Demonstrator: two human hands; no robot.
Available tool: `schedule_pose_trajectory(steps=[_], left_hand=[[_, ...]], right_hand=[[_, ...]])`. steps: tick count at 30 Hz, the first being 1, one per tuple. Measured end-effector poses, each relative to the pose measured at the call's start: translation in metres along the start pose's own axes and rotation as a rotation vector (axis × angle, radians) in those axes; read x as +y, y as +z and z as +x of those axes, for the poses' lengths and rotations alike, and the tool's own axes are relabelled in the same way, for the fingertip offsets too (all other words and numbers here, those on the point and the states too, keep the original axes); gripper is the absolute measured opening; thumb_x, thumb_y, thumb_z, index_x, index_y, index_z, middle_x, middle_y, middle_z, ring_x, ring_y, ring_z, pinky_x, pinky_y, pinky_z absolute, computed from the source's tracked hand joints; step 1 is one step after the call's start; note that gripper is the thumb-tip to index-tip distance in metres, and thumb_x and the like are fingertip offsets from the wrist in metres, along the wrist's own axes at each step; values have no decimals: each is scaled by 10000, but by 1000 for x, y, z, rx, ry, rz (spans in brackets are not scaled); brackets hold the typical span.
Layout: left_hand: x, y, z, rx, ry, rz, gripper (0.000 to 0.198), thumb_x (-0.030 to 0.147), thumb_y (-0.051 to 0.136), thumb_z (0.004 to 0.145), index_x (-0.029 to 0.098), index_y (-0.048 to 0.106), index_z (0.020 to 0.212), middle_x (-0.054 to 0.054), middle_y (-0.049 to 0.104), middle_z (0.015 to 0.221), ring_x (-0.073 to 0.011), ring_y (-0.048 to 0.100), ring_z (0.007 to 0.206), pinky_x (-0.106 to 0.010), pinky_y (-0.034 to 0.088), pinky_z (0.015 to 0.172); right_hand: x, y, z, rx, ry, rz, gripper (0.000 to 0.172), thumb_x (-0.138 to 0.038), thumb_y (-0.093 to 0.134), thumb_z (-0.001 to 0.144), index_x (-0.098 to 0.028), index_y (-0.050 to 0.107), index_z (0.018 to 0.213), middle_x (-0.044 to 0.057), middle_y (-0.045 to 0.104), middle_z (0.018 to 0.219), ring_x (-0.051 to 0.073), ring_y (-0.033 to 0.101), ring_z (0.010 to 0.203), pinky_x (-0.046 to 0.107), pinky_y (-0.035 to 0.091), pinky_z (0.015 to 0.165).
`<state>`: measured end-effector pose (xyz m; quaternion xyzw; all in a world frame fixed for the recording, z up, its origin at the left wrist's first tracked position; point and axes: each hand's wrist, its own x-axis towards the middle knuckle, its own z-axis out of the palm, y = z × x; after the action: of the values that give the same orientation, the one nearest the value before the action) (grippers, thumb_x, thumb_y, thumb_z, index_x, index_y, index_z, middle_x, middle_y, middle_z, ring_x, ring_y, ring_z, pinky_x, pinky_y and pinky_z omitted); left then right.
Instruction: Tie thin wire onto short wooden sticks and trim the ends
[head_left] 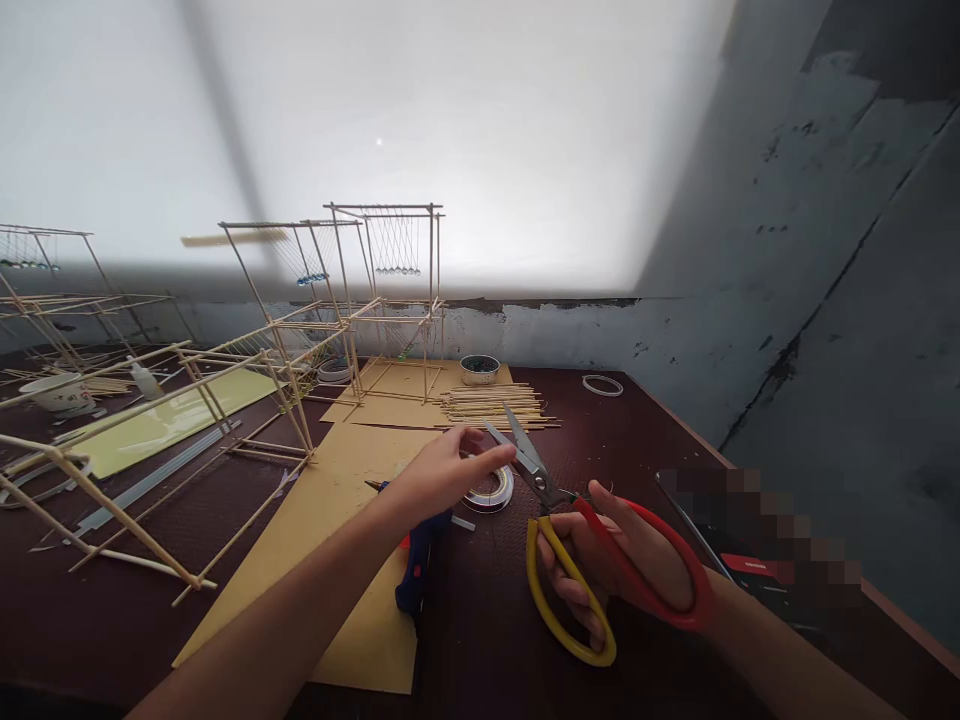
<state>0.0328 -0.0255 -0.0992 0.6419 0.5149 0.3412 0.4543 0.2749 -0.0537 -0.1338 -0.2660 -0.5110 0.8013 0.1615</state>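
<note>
My right hand [637,560] grips a pair of scissors [541,484] by its red and yellow loops. The blades are spread and point up and left. Close to the blade tips is my left hand [439,470], with its fingers curled in and the thumb stretched towards the blades. Anything thin between those fingers is too small to make out. Under the left hand, partly hidden, lies a spool [501,498] of what looks like fine thread. A blue glue gun [412,585] rests below my left wrist, partly covered by the forearm.
Stick frames [431,260] with hanging glass beads stand at the left and back. Thin wooden sticks [499,408] lie in front of a round tin [480,370]. A yellowish board [360,610] spans the middle; a white ring [602,386] and dark phone-like object [701,530] are right.
</note>
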Motion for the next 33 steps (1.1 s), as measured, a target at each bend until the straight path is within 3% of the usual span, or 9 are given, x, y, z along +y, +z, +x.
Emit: schedule_pose_trajectory(steps=[5,12,17,23,33], left_hand=[[4,14,10,-132,-13,-449,443,547,751,739,150,674,921,-52,641,949,-144,563,827,-226,389,680],[-3,29,13,-180,-49,-754,420,453,832,697,141,678,932,-37,635,907,-82,554,729,-191,329,567],[-8,30,14,-205,-68,-729,428,465,830,711,115,686,910,-47,652,927,-65,572,722,-176,377,595],[-13,34,14,-63,-48,-630,513,533,841,658,139,592,872,-46,699,907,-114,659,735,-261,503,753],[-11,33,12,-26,-12,-590,511,584,778,702,143,525,756,-50,688,797,-134,663,721,-273,528,723]], right_hand=[[0,3,0,9,11,29,825,-896,220,819,-141,549,887,17,525,631,148,556,505,261,461,488],[-1,2,0,-41,7,64,843,-894,218,822,-128,561,908,28,546,648,162,570,492,279,463,486],[-2,2,0,-57,1,87,853,-896,207,821,-125,560,920,31,546,652,165,582,498,278,465,499],[1,0,2,-26,16,87,853,-901,199,815,-129,548,918,37,555,646,173,585,493,286,474,479],[5,-3,5,-25,11,113,865,-891,215,821,-107,574,896,51,551,627,168,590,481,269,488,468]])
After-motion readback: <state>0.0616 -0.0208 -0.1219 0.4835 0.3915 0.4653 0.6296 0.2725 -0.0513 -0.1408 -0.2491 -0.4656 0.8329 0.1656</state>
